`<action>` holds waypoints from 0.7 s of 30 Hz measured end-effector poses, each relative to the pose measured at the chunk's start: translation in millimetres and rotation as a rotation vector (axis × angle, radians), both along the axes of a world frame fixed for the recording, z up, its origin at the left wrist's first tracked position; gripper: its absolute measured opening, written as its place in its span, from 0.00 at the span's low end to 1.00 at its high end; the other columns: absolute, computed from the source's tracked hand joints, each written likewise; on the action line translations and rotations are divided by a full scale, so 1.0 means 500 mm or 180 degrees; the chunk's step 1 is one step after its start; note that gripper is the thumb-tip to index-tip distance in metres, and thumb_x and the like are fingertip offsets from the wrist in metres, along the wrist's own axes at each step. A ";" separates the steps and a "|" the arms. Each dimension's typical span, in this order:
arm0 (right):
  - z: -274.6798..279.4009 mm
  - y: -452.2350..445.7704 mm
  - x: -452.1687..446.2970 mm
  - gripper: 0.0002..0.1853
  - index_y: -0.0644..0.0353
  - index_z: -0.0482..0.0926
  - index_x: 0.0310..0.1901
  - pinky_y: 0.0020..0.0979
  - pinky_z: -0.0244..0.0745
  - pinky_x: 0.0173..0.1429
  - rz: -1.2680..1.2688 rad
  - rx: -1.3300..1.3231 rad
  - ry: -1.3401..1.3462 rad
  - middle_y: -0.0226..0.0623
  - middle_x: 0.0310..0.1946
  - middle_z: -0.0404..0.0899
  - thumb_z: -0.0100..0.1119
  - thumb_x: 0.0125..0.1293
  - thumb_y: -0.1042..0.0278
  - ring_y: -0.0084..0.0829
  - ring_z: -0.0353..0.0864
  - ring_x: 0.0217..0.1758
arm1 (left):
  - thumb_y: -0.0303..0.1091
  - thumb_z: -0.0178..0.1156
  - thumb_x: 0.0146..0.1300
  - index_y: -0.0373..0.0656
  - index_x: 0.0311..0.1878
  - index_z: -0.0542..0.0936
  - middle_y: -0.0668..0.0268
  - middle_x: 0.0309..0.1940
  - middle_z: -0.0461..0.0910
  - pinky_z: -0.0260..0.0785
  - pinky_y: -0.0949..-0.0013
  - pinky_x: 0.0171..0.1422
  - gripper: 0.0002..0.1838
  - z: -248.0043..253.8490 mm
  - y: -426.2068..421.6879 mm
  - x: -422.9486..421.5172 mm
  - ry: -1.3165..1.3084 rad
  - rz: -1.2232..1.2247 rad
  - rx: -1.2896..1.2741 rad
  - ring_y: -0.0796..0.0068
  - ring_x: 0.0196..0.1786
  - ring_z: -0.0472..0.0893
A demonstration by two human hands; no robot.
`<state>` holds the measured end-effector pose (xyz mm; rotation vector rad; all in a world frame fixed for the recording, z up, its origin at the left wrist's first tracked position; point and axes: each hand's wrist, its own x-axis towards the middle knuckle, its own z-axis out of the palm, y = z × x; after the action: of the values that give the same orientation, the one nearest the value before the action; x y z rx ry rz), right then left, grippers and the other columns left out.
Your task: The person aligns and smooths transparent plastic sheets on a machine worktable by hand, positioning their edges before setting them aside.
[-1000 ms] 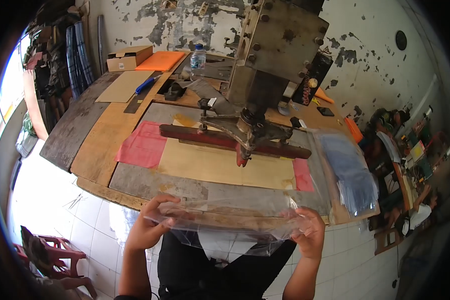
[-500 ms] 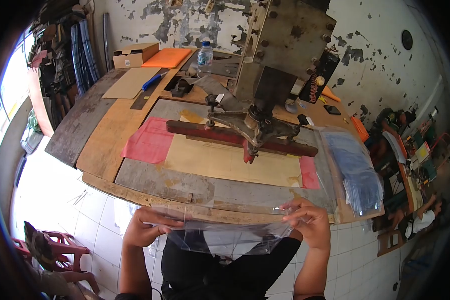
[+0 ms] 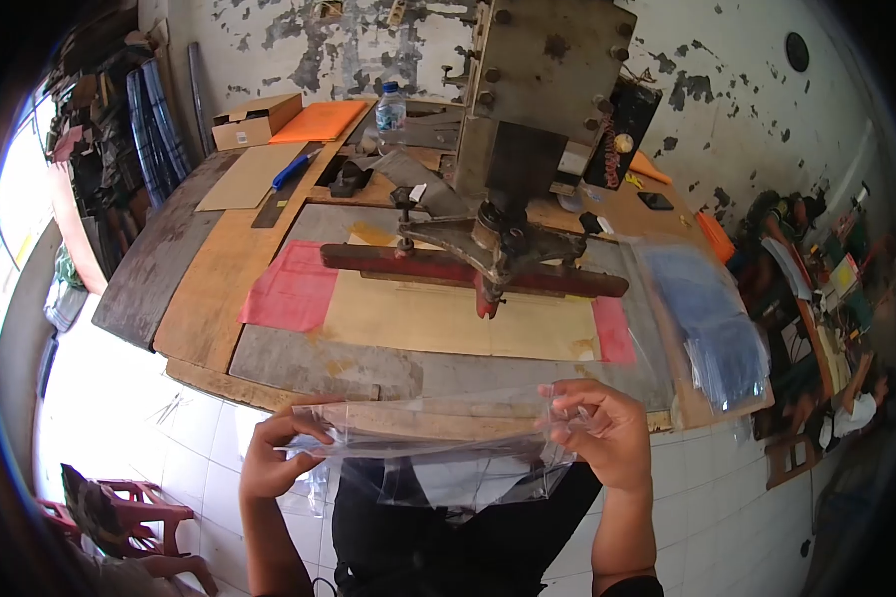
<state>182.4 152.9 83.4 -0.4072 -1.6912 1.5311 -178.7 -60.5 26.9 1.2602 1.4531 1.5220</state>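
Observation:
Stretched between both hands is a clear plastic sheet point(image 3: 448, 438), folded or layered, just in front of the table's near edge and above my lap. My left hand point(image 3: 281, 453) pinches its left end between thumb and fingers. At the other end, my right hand point(image 3: 602, 428) grips the plastic with curled fingers. Beyond the sheet, a press machine point(image 3: 498, 249) with a long red bar point(image 3: 398, 263) stands over a cream sheet point(image 3: 438, 323). Pink pieces point(image 3: 287, 289) lie at both ends of that cream sheet.
A stack of clear bluish plastic sheets point(image 3: 707, 318) lies at the table's right. Toward the back left are a blue cutter knife point(image 3: 291, 172), a cardboard box point(image 3: 256, 121), an orange sheet point(image 3: 319, 121) and a water bottle point(image 3: 391, 111). Another person point(image 3: 851, 413) sits at far right.
Both hands have raised the plastic sheet slightly, and its upper edge now stands higher against the table. The right hand's fingers have shifted a little leftward. The camera view has tilted slightly.

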 end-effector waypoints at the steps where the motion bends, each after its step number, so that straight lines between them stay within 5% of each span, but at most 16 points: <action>1: 0.006 -0.010 0.001 0.20 0.71 0.83 0.57 0.40 0.88 0.66 0.0039 0.0027 -0.0018 0.51 0.63 0.82 0.75 0.64 0.86 0.39 0.85 0.66 | 0.45 0.80 0.55 0.38 0.44 0.89 0.46 0.72 0.78 0.67 0.52 0.76 0.21 0.014 -0.001 -0.001 0.0332 0.0141 0.0001 0.51 0.72 0.79; 7: 0.037 -0.068 -0.034 0.26 0.68 0.80 0.58 0.38 0.90 0.60 0.0142 0.0628 -0.0469 0.50 0.59 0.82 0.78 0.59 0.89 0.38 0.89 0.58 | 0.62 0.79 0.52 0.38 0.57 0.85 0.42 0.74 0.75 0.57 0.42 0.82 0.40 0.109 -0.025 0.038 0.0394 0.0172 0.0871 0.45 0.81 0.68; 13: 0.082 -0.121 -0.087 0.26 0.61 0.85 0.53 0.28 0.87 0.47 0.0352 0.1754 -0.1038 0.38 0.47 0.86 0.87 0.54 0.70 0.28 0.92 0.44 | 0.41 0.76 0.66 0.41 0.70 0.79 0.53 0.64 0.83 0.74 0.52 0.70 0.32 0.185 0.047 0.152 0.1899 -0.0755 0.0397 0.48 0.65 0.82; 14: 0.084 -0.125 -0.088 0.26 0.61 0.85 0.53 0.28 0.87 0.47 0.0400 0.1763 -0.1038 0.38 0.47 0.86 0.87 0.54 0.70 0.28 0.92 0.44 | 0.38 0.76 0.66 0.41 0.62 0.83 0.54 0.55 0.87 0.78 0.54 0.63 0.24 0.192 0.059 0.167 0.1904 -0.0773 0.0391 0.49 0.57 0.87; 17: 0.083 -0.130 -0.083 0.28 0.59 0.81 0.61 0.33 0.84 0.57 0.0546 0.1619 -0.1033 0.38 0.54 0.81 0.81 0.60 0.76 0.33 0.87 0.53 | 0.31 0.73 0.69 0.39 0.43 0.85 0.59 0.38 0.90 0.82 0.62 0.46 0.08 0.146 0.075 0.176 0.1377 -0.0759 0.0321 0.57 0.41 0.91; 19: 0.077 -0.128 -0.075 0.26 0.58 0.82 0.58 0.38 0.82 0.59 -0.0771 0.2704 -0.1124 0.40 0.54 0.81 0.83 0.60 0.68 0.38 0.86 0.55 | 0.30 0.67 0.76 0.40 0.49 0.79 0.55 0.41 0.90 0.83 0.63 0.44 0.07 0.116 0.078 0.170 0.0504 -0.0411 0.0604 0.62 0.41 0.92; 21: 0.063 -0.143 -0.047 0.24 0.58 0.82 0.57 0.39 0.81 0.58 -0.1381 0.2921 -0.0960 0.41 0.54 0.81 0.82 0.62 0.64 0.40 0.86 0.56 | 0.32 0.60 0.82 0.40 0.54 0.74 0.53 0.42 0.89 0.83 0.65 0.41 0.07 0.093 0.078 0.148 -0.0609 -0.0031 0.0964 0.62 0.40 0.92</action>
<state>158.7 81.3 114.7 -0.4687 -2.1468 0.3067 -104.6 -21.4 73.3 1.2483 1.1231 1.8523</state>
